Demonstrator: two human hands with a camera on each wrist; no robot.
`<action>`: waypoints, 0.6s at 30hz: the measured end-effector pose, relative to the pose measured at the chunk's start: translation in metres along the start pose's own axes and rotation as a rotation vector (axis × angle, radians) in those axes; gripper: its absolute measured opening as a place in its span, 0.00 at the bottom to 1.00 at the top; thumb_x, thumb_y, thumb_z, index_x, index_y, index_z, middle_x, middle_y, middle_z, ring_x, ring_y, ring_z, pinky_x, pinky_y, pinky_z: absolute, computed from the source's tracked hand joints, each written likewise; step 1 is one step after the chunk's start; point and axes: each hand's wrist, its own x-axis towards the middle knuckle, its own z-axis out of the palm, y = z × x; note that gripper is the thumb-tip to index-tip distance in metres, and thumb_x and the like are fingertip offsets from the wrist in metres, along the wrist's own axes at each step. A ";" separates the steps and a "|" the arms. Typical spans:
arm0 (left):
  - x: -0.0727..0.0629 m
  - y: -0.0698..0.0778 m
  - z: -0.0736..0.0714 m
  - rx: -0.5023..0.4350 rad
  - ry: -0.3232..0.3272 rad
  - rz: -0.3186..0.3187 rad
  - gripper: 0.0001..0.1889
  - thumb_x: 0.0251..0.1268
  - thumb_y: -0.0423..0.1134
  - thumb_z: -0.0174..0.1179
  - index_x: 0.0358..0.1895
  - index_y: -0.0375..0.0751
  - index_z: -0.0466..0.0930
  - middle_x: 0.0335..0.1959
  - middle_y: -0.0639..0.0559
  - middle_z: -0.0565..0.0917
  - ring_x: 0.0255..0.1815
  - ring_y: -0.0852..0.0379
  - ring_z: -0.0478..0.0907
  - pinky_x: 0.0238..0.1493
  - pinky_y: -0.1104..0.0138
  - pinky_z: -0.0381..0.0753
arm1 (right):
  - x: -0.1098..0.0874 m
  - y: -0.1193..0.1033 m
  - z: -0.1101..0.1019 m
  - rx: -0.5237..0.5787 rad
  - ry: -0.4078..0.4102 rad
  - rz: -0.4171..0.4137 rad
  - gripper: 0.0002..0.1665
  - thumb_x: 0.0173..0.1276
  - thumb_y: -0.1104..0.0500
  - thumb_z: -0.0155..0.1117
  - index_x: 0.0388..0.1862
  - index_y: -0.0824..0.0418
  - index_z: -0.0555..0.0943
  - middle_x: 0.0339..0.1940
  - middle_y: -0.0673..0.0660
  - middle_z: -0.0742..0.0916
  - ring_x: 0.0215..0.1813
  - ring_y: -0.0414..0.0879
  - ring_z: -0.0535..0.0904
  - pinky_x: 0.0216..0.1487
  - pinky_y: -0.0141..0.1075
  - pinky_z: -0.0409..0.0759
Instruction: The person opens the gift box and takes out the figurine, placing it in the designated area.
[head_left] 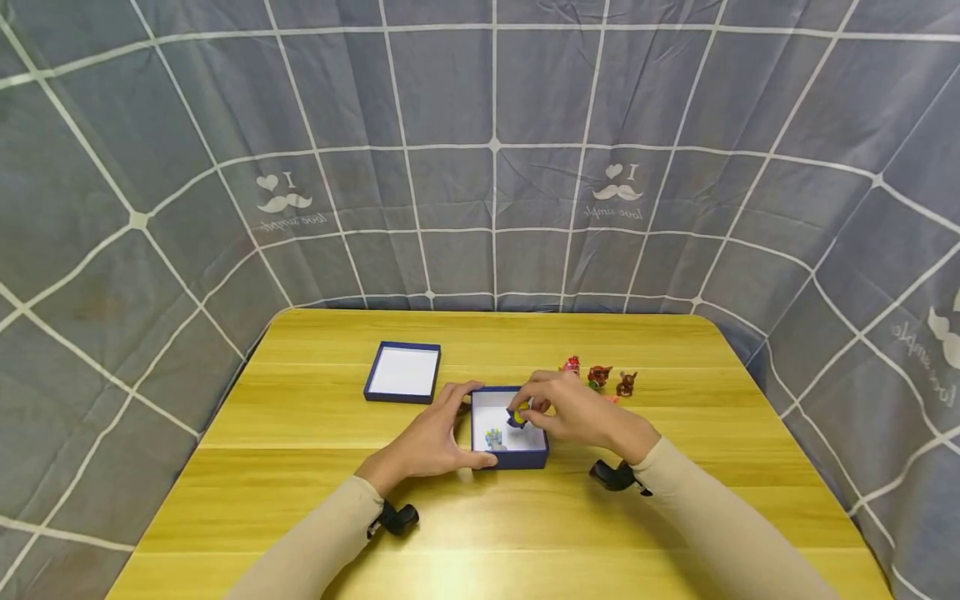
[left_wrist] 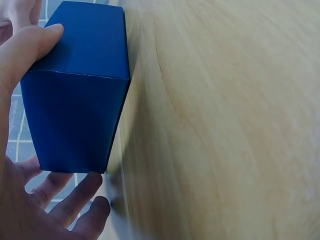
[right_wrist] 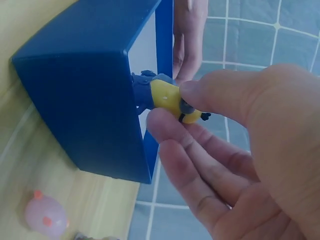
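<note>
Yellow figurine [right_wrist: 166,95], one box [head_left: 523,459], two hands [head_left: 427,440] [head_left: 573,408]

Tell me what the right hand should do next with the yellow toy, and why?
Probably lower the yellow toy into the open box: the right hand pinches it over the box, the left hand grips the box, and a bluish figure is inside.

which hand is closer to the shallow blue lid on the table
Left. The left hand holds the box, just right of the lid and nearer the person; the right hand is farther right, across the box, pinching the yellow figure.
</note>
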 end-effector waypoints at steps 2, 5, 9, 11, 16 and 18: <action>-0.001 0.000 0.000 -0.004 0.000 -0.002 0.66 0.59 0.70 0.86 0.95 0.51 0.59 0.85 0.44 0.72 0.79 0.44 0.79 0.83 0.40 0.80 | -0.001 0.001 -0.001 0.013 0.014 0.011 0.11 0.82 0.65 0.76 0.56 0.56 0.97 0.52 0.55 0.95 0.45 0.41 0.92 0.44 0.36 0.93; -0.001 0.001 0.001 -0.008 0.001 -0.001 0.65 0.59 0.70 0.86 0.95 0.51 0.59 0.85 0.44 0.71 0.79 0.43 0.79 0.83 0.39 0.80 | -0.004 0.002 -0.001 0.024 0.025 0.030 0.11 0.82 0.65 0.76 0.56 0.56 0.97 0.52 0.54 0.95 0.45 0.39 0.91 0.43 0.39 0.94; -0.002 0.001 0.003 -0.004 0.001 -0.001 0.65 0.60 0.69 0.86 0.95 0.52 0.59 0.86 0.44 0.71 0.80 0.43 0.79 0.83 0.39 0.80 | -0.008 0.003 -0.002 0.015 0.030 0.040 0.10 0.83 0.64 0.76 0.57 0.55 0.97 0.53 0.53 0.96 0.47 0.38 0.91 0.45 0.42 0.94; -0.002 0.000 0.003 -0.003 0.001 -0.005 0.65 0.60 0.69 0.86 0.95 0.52 0.59 0.86 0.44 0.71 0.81 0.43 0.79 0.84 0.39 0.79 | -0.010 0.003 -0.003 0.001 0.040 0.040 0.10 0.83 0.63 0.76 0.57 0.55 0.97 0.53 0.53 0.96 0.47 0.39 0.90 0.45 0.42 0.93; -0.002 0.000 0.003 -0.003 0.000 -0.009 0.65 0.60 0.69 0.86 0.95 0.52 0.58 0.87 0.44 0.70 0.81 0.42 0.79 0.84 0.38 0.79 | -0.014 0.003 -0.007 -0.026 0.088 0.049 0.10 0.83 0.62 0.76 0.58 0.54 0.96 0.53 0.52 0.96 0.48 0.41 0.91 0.49 0.41 0.93; -0.002 -0.001 0.003 -0.002 0.005 -0.009 0.65 0.59 0.69 0.86 0.95 0.52 0.59 0.86 0.44 0.71 0.80 0.43 0.79 0.84 0.39 0.79 | -0.015 0.003 -0.008 -0.029 0.104 0.061 0.11 0.84 0.62 0.76 0.59 0.54 0.95 0.53 0.51 0.96 0.49 0.43 0.93 0.52 0.42 0.94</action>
